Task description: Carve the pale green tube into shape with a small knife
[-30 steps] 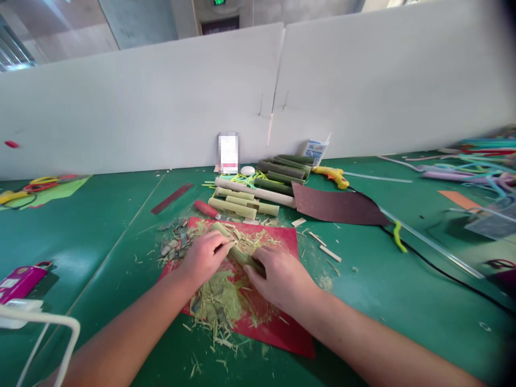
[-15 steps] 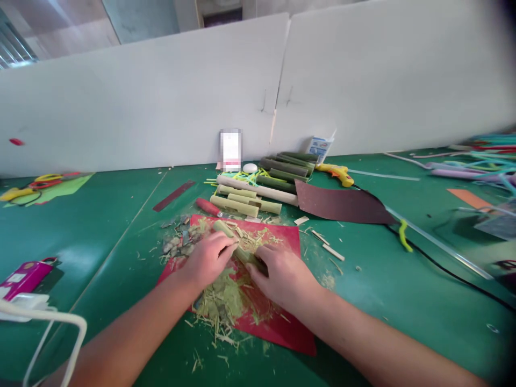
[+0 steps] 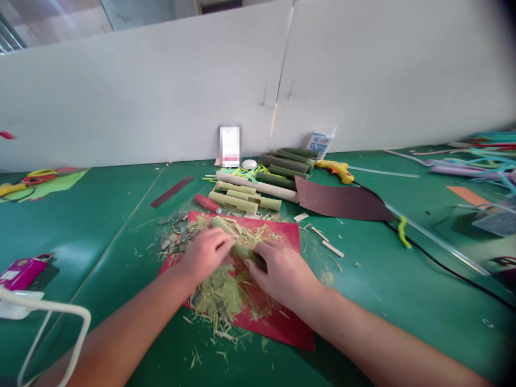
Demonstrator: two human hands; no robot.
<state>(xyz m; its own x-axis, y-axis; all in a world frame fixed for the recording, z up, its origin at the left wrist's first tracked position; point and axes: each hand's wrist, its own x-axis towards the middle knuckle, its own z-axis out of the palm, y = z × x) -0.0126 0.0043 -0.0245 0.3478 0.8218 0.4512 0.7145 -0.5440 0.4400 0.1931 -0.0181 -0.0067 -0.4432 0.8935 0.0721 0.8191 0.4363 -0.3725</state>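
A green bamboo stick (image 3: pixel 226 231) lies slantwise on a red sheet (image 3: pixel 282 322) strewn with pale green shavings (image 3: pixel 221 295). My left hand (image 3: pixel 205 253) is closed over the stick's middle, fingers pressed together; anything else it grips is hidden. My right hand (image 3: pixel 282 271) is wrapped round the stick's near end. Both hands rest just above the pile of shavings.
Behind the red sheet lie several cut bamboo pieces (image 3: pixel 242 196), a red-handled knife (image 3: pixel 206 202), a dark brown sheet (image 3: pixel 342 201) and a yellow glue gun (image 3: pixel 336 170) with a black cable (image 3: pixel 443 269). A white partition (image 3: pixel 161 91) stands at the back. A pink object (image 3: pixel 22 270) lies left.
My left hand has slid a little up along the stick, away from me. The right hand keeps its grip. The view has tipped slightly downward.
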